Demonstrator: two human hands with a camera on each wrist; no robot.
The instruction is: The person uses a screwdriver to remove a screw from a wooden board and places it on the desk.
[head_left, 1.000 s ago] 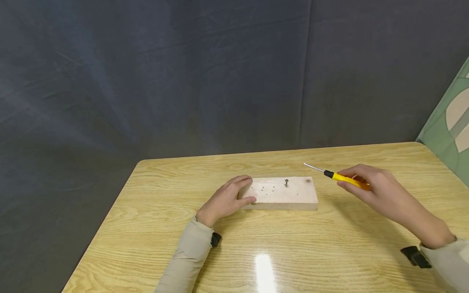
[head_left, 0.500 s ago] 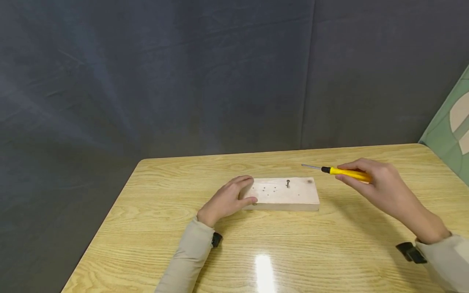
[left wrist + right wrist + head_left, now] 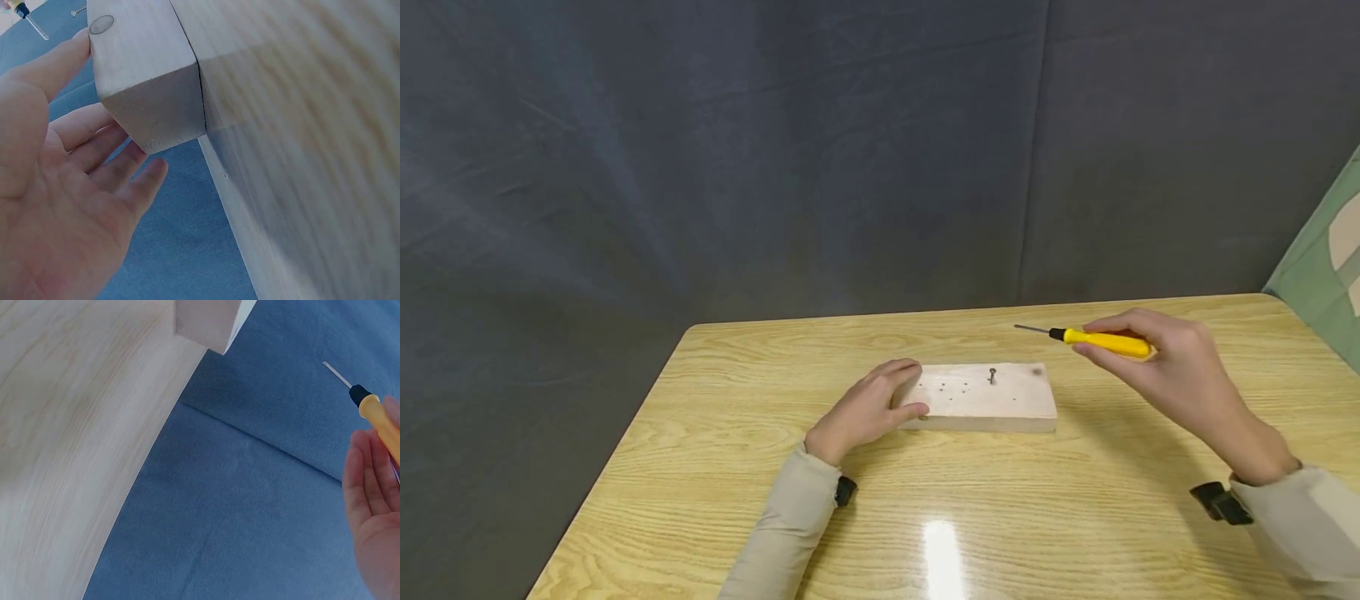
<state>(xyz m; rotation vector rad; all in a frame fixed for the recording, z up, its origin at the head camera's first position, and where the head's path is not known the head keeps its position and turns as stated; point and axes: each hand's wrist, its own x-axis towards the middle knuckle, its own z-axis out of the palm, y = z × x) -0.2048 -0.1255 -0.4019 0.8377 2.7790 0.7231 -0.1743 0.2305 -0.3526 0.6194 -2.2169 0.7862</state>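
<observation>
A pale wooden block (image 3: 1018,404) with several small holes lies flat on the table. From its top, right of the middle, a screw (image 3: 992,377) stands up. My left hand (image 3: 867,410) grips the block's left end, thumb along the near side and fingers at the far side. In the left wrist view the block's end (image 3: 153,106) shows between thumb and fingers. My right hand (image 3: 1183,379) holds a yellow screwdriver (image 3: 1105,341) with a black collar, raised right of the block. Its shaft points left, apart from the screw. The right wrist view shows the screwdriver's handle (image 3: 375,415) pinched.
The wood-grain table (image 3: 760,375) spreads around the block, with a bright reflection near the front. A dark cloth (image 3: 850,167) hangs behind the far edge. Green patterned fabric (image 3: 1318,267) stands at the right. Each wrist carries a small black device.
My right hand has moved slightly up and left with the screwdriver, whose shaft now lies nearer to level. The left hand stays on the block, and the view has shifted slightly.
</observation>
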